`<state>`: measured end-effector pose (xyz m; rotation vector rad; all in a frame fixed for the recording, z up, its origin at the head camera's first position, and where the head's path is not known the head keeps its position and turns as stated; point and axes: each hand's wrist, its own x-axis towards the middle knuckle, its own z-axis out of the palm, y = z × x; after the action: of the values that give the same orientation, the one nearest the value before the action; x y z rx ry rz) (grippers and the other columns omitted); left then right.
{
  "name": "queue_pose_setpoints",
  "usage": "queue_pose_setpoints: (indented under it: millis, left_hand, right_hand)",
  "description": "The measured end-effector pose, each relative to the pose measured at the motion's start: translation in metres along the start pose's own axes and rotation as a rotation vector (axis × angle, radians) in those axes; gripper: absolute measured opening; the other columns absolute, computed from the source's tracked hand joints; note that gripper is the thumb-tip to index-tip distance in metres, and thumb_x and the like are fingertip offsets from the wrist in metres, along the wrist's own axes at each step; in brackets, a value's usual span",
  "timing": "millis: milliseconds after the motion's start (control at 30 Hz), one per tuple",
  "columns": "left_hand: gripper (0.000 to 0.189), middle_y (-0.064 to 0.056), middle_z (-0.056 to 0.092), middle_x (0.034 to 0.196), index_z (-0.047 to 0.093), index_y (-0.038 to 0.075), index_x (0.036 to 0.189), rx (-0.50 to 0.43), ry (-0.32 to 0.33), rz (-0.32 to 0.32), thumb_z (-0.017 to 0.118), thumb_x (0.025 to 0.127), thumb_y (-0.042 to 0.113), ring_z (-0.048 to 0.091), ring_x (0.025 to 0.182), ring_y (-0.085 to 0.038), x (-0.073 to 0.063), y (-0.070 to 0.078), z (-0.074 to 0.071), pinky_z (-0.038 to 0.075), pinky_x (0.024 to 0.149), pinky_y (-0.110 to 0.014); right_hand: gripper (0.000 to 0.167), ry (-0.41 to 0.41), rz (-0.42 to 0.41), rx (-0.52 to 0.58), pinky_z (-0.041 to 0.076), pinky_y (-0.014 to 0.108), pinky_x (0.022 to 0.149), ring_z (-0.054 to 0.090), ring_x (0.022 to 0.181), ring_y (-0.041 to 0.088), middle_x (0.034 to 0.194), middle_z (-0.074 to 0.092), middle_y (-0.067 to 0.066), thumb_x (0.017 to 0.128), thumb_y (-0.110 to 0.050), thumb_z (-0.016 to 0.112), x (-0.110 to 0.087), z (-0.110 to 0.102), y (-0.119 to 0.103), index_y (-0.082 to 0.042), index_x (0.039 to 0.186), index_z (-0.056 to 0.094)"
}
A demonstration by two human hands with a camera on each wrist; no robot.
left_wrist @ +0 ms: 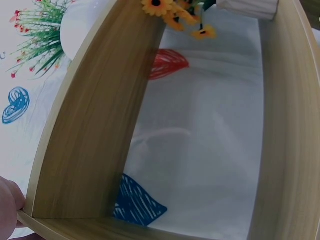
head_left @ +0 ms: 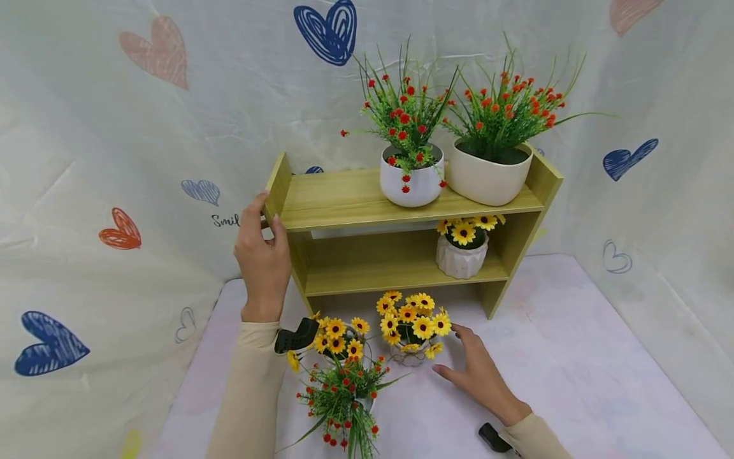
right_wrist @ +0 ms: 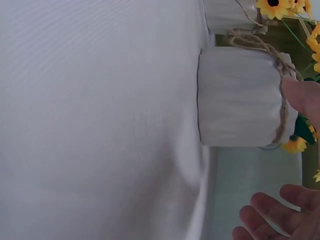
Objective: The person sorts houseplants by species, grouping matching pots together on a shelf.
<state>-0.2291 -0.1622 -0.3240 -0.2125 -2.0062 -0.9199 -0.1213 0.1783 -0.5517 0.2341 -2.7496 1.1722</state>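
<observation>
A small wooden shelf [head_left: 367, 261] with two boards stands by the back wall. My left hand [head_left: 264, 268] holds its left side panel; in the left wrist view, the fingers [left_wrist: 9, 207] lie at the panel's corner. My right hand [head_left: 484, 376] is just right of a pot of yellow sunflowers [head_left: 410, 322] on the table, its fingers spread. In the right wrist view, the thumb [right_wrist: 302, 97] overlaps the rim of that twine-tied white pot [right_wrist: 240, 97]; whether it touches cannot be told. The other fingers [right_wrist: 270, 212] are apart from the pot.
On the top board stand a white pot [head_left: 411, 182] and a cream pot [head_left: 487, 175] of red-flowered plants. Another sunflower pot [head_left: 461, 255] sits on the lower board at right. More sunflowers [head_left: 338, 338] and a red-flowered plant [head_left: 344, 395] stand on the table [head_left: 573, 382] near my left forearm.
</observation>
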Motion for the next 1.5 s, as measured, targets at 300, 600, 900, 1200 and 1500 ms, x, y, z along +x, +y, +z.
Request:
queue_pose_setpoints:
  millis: [300, 600, 900, 1200, 1500]
  left_hand:
    - [0.037, -0.023, 0.065, 0.136, 0.058, -0.001, 0.145, 0.009, 0.002, 0.002, 0.053, 0.109, 0.006, 0.072, 0.102, -0.039, 0.0, -0.001, 0.001, 0.058, 0.067, -0.042]
    - [0.037, -0.024, 0.065, 0.136, 0.058, -0.002, 0.145, -0.003, 0.001, 0.003, 0.053, 0.109, 0.005, 0.071, 0.103, -0.04, 0.0, -0.001, 0.001, 0.059, 0.068, -0.045]
    - [0.036, -0.025, 0.065, 0.135, 0.058, -0.002, 0.144, -0.007, 0.005, 0.004, 0.052, 0.109, 0.005, 0.071, 0.103, -0.041, 0.0, -0.001, 0.002, 0.06, 0.068, -0.047]
    - [0.036, -0.025, 0.065, 0.135, 0.058, -0.002, 0.144, -0.005, 0.005, 0.004, 0.052, 0.109, 0.006, 0.071, 0.102, -0.042, 0.0, -0.002, 0.001, 0.06, 0.068, -0.047]
    - [0.037, -0.023, 0.065, 0.136, 0.059, 0.0, 0.144, -0.011, 0.004, -0.017, 0.055, 0.109, 0.005, 0.071, 0.103, -0.041, -0.001, 0.001, 0.0, 0.061, 0.07, -0.05]
  right_hand:
    - [0.103, -0.059, 0.019, 0.171, 0.033, 0.07, 0.117, 0.04, 0.146, 0.053, 0.156, 0.043, 0.033, 0.082, -0.027, 0.093, 0.016, 0.017, 0.001, 0.01, 0.157, 0.034]
    - [0.098, -0.089, -0.104, 0.351, 0.038, 0.049, 0.121, 0.051, 0.142, 0.028, 0.154, 0.053, 0.008, 0.078, -0.015, 0.095, 0.028, 0.034, 0.005, -0.012, 0.159, 0.039]
    - [0.092, -0.128, -0.124, 0.451, 0.036, 0.028, 0.118, 0.053, 0.139, 0.015, 0.151, 0.057, 0.0, 0.081, -0.018, 0.094, 0.031, 0.04, 0.002, -0.022, 0.157, 0.043]
    - [0.083, -0.111, -0.139, 0.491, 0.041, 0.024, 0.113, 0.057, 0.133, 0.01, 0.144, 0.064, 0.002, 0.08, -0.013, 0.094, 0.034, 0.048, 0.0, -0.018, 0.151, 0.052]
    - [0.081, -0.017, -0.073, 0.318, 0.051, 0.041, 0.107, 0.064, 0.124, 0.021, 0.133, 0.069, 0.003, 0.072, -0.019, 0.098, 0.032, 0.048, -0.004, -0.01, 0.143, 0.059]
